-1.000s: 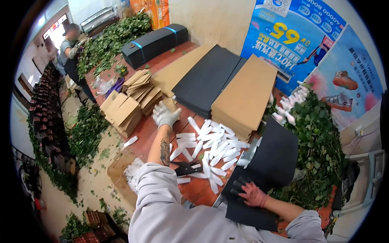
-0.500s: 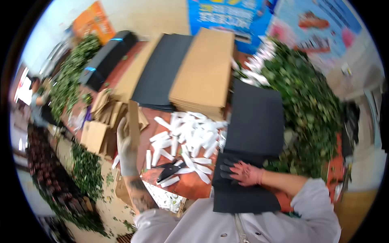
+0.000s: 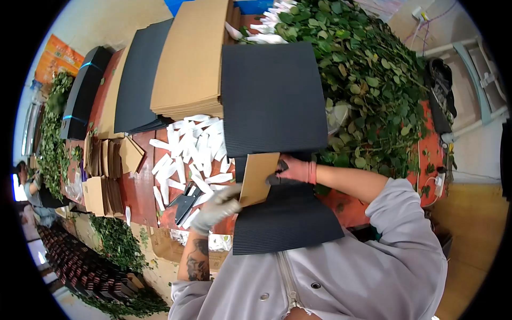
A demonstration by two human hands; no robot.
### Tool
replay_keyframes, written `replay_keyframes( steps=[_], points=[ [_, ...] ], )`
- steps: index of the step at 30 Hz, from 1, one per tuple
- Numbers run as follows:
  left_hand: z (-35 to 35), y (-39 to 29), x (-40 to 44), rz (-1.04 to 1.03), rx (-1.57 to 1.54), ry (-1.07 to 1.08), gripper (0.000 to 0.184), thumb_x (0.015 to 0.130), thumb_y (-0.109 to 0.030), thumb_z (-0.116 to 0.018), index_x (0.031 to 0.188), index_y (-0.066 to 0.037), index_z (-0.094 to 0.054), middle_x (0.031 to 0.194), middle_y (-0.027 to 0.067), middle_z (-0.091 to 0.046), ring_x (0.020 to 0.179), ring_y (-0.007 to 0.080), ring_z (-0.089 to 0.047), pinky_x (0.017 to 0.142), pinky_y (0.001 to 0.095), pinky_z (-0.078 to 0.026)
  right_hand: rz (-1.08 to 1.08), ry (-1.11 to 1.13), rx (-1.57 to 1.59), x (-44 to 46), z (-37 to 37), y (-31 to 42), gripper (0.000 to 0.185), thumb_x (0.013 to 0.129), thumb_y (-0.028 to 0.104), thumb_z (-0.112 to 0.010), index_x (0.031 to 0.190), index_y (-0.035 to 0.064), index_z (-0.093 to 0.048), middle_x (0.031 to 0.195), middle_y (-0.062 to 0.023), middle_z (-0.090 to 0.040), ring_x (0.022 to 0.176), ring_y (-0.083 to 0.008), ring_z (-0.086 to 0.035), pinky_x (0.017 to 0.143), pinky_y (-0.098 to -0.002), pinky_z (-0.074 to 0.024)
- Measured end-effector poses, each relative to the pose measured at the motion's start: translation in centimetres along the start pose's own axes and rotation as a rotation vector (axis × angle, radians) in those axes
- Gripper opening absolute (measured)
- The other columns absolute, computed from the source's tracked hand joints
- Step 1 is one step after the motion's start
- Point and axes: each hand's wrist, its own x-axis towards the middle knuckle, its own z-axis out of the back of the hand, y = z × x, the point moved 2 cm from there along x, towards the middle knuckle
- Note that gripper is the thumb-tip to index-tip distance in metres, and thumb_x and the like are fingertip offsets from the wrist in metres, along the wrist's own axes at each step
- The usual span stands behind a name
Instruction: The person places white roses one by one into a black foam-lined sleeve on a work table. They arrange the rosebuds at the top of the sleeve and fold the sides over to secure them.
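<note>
A small folded piece of brown cardboard (image 3: pixel 258 178) is between my hands, above a black corrugated sheet (image 3: pixel 274 98). My right hand (image 3: pixel 292 169), in a pink glove with dark fingertips, grips its right edge. My left hand (image 3: pixel 217 207), in a whitish glove, is at its lower left edge, fingers bent against it and slightly blurred. Creases divide the black sheet; its upper panel lies on the table and its lower panel reaches my jacket. Beside my left hand lies a black stapler-like tool (image 3: pixel 186 202), among white foam-like sleeves (image 3: pixel 197 144).
Stacks of brown cardboard (image 3: pixel 189 58) and black sheets (image 3: pixel 141 77) stand at the back left. Folded cardboard pieces (image 3: pixel 104 157) sit at the table's left. Leafy stems (image 3: pixel 368 90) with white-wrapped heads pile on the right. Another person (image 3: pixel 34 186) is at the far left.
My left hand has brought the cardboard piece rightward over the black sheet. My right hand has lifted from lying flat on the sheet and now grips the cardboard. The view has shifted right.
</note>
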Motion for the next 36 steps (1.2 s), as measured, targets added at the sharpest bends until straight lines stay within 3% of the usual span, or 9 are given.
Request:
replay_keyframes(
  steps=[2,5,9,14,20,22,24,32,36],
  points=[
    [1.2,-1.1,0.0,-0.109,0.098,-0.378,0.052,0.086,-0.03,-0.061,0.124,0.002,-0.046,0.097,0.0096,-0.061,0.081,0.0127,-0.058,0.07,0.0255,-0.049,0.053,-0.019,0.004,1.0,0.1,0.8,0.033,0.076,0.015,-0.067,0.105,0.0042,-0.058,0.089,-0.007,-0.062,0.08,-0.0205,-0.056,0.078,-0.0327,-0.0448],
    [-0.6,-1.3,1.5,0.044,0.524,-0.446,0.059,0.082,-0.024,-0.064,0.13,0.001,-0.04,0.075,0.0072,-0.061,0.065,0.0117,-0.058,0.056,0.0254,-0.046,-0.38,0.22,-0.127,1.0,1.3,3.4,0.05,0.076,0.014,-0.068,0.12,0.0055,-0.046,0.118,-0.0129,-0.052,0.112,-0.0261,-0.047,0.095,-0.0347,-0.038],
    [-0.5,1.6,2.9,-0.231,0.674,-0.484,0.071,0.077,-0.016,-0.065,0.138,-0.005,-0.031,0.069,0.0087,-0.058,0.058,0.0148,-0.056,0.056,0.0279,-0.045,-0.334,0.038,0.131,-1.1,1.3,4.9,0.042,0.079,0.013,-0.063,0.118,0.0023,-0.051,0.109,-0.0097,-0.058,0.103,-0.0198,-0.053,0.09,-0.0288,-0.0404],
    [-2.1,-0.9,1.8,0.14,0.686,-0.459,0.077,0.074,-0.016,-0.068,0.139,-0.003,-0.028,0.067,0.0078,-0.056,0.06,0.0156,-0.056,0.058,0.0292,-0.046,-0.335,0.057,0.784,-4.3,2.5,8.7,0.038,0.086,0.019,-0.059,0.117,-0.0012,-0.054,0.104,-0.007,-0.061,0.096,-0.0107,-0.055,0.086,-0.026,-0.0427],
    [-1.8,0.3,2.1,0.119,0.723,-0.448,0.082,0.073,-0.019,-0.069,0.14,-0.003,-0.025,0.07,0.0091,-0.058,0.063,0.0177,-0.058,0.06,0.0299,-0.046,-0.514,0.07,0.602,-2.6,1.0,3.2,0.024,0.086,0.021,-0.058,0.095,-0.0005,-0.062,0.076,-0.0035,-0.063,0.061,-0.009,-0.06,0.055,-0.023,-0.0482],
    [-1.7,0.8,2.1,0.107,0.715,-0.447,0.083,0.074,-0.022,-0.069,0.141,-0.004,-0.023,0.072,0.0111,-0.06,0.065,0.021,-0.06,0.062,0.032,-0.047,-0.541,-0.018,0.635,-2.0,0.0,0.9,0.024,0.083,0.019,-0.059,0.094,-0.0021,-0.061,0.073,-0.0054,-0.063,0.06,-0.0126,-0.061,0.054,-0.0241,-0.0496],
    [-1.7,0.7,2.3,0.116,1.019,-0.444,0.085,0.074,-0.029,-0.068,0.141,-0.004,-0.022,0.079,0.016,-0.063,0.074,0.0299,-0.063,0.067,0.0377,-0.048,-0.419,-0.104,-0.169,-1.3,0.1,-0.6,0.021,0.081,0.015,-0.056,0.089,-0.0034,-0.061,0.07,-0.0087,-0.063,0.059,-0.0164,-0.062,0.054,-0.0255,-0.051],
    [-1.7,-1.1,1.6,0.249,1.029,-0.376,0.074,0.077,-0.029,-0.065,0.138,-0.006,-0.03,0.092,0.0165,-0.063,0.081,0.0316,-0.062,0.073,0.0402,-0.048,-0.785,-0.054,-0.021,-0.6,-0.4,3.7,0.023,0.08,0.016,-0.051,0.077,-0.0051,-0.059,0.068,-0.0114,-0.063,0.053,-0.0189,-0.062,0.06,-0.03,-0.0524],
    [-3.5,-5.0,2.3,-0.138,1.394,-0.394,0.053,0.075,-0.028,-0.065,0.123,-0.013,-0.049,0.108,0.0124,-0.056,0.102,0.0279,-0.055,0.083,0.0398,-0.044,-0.756,0.035,-0.188,-0.2,-0.3,4.4,0.026,0.08,0.021,-0.051,0.081,-0.0038,-0.059,0.073,-0.0143,-0.064,0.064,-0.0208,-0.065,0.065,-0.0329,-0.0522]
  ],
)
